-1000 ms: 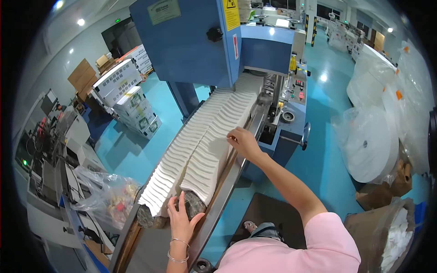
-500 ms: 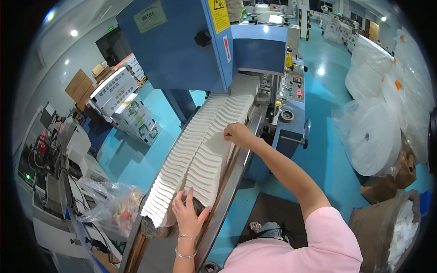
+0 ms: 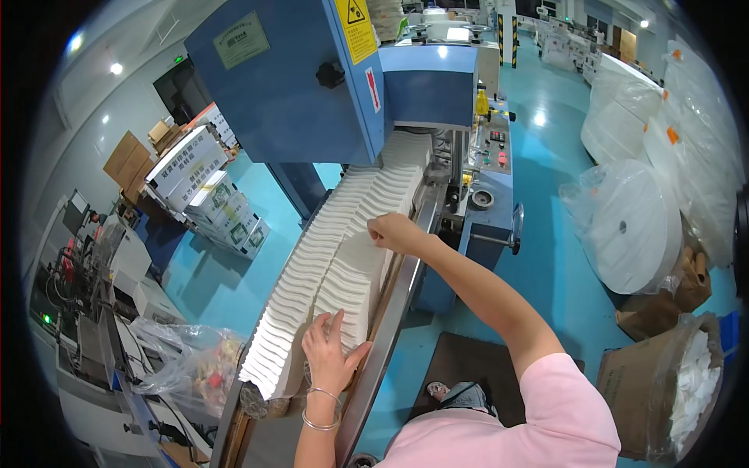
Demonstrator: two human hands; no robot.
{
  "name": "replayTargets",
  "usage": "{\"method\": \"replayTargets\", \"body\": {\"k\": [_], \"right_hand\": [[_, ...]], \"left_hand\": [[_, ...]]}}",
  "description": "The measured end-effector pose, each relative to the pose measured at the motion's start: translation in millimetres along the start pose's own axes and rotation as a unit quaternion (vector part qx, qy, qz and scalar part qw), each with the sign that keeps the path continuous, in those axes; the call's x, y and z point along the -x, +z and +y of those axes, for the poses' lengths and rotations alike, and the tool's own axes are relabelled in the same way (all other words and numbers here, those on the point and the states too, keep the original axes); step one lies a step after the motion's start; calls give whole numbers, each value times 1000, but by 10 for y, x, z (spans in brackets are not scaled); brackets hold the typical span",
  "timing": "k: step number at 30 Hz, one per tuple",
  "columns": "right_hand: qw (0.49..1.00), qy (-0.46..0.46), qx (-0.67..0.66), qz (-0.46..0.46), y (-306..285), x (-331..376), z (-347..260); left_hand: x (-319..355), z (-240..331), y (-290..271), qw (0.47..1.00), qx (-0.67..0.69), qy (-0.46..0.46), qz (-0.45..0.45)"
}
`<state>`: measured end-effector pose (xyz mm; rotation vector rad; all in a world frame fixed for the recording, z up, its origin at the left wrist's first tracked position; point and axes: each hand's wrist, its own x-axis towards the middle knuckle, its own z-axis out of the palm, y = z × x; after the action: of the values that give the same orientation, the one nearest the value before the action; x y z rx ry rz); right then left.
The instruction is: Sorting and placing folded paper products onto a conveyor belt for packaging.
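Two side-by-side rows of white folded tissues (image 3: 290,308) lie along a long metal-edged trough, running under a blue machine housing (image 3: 281,86). My left hand (image 3: 329,355), with two bangles on its wrist, is at the near end of the right-hand tissue row (image 3: 345,290). Its fingers are spread and touch or nearly touch the end sheets. Farther up that same row, my right hand (image 3: 395,232) is closed, its curled fingertips against the tissues' top right edge. Whatever lies within those fingers is hidden. A brownish rounded block (image 3: 256,401) stands at the left row's near end.
A steel rail (image 3: 382,335) borders the trough on the right. Beyond it are a control panel (image 3: 497,148) and a handwheel (image 3: 516,228). Large wrapped white rolls (image 3: 624,226) and a carton of white scraps (image 3: 651,398) stand right. A clear plastic bag (image 3: 199,363) is left.
My left hand has moved slightly forward and right against the near end of the right row. My right hand stays closed at nearly the same spot. The whole view has shifted a little.
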<state>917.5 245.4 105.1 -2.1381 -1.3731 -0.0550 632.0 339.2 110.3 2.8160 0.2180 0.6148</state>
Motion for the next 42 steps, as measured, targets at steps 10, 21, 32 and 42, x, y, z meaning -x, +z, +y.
{"method": "replayTargets", "body": {"k": [10,21,32,42], "right_hand": [[989,-4,-151,0,14,126,167],[976,40,-214,14,48,119,251],[994,-4,-96,48,123,119,199],[995,-41,-71,-53,31,93,48]], "left_hand": [[-423,19,78,999,-19,-2,-36],[-1253,-24,644,995,-45,26,-84],[-1247,-24,545,991,-48,26,-121],[-1089,-278,414,992,11,55,-112]]}}
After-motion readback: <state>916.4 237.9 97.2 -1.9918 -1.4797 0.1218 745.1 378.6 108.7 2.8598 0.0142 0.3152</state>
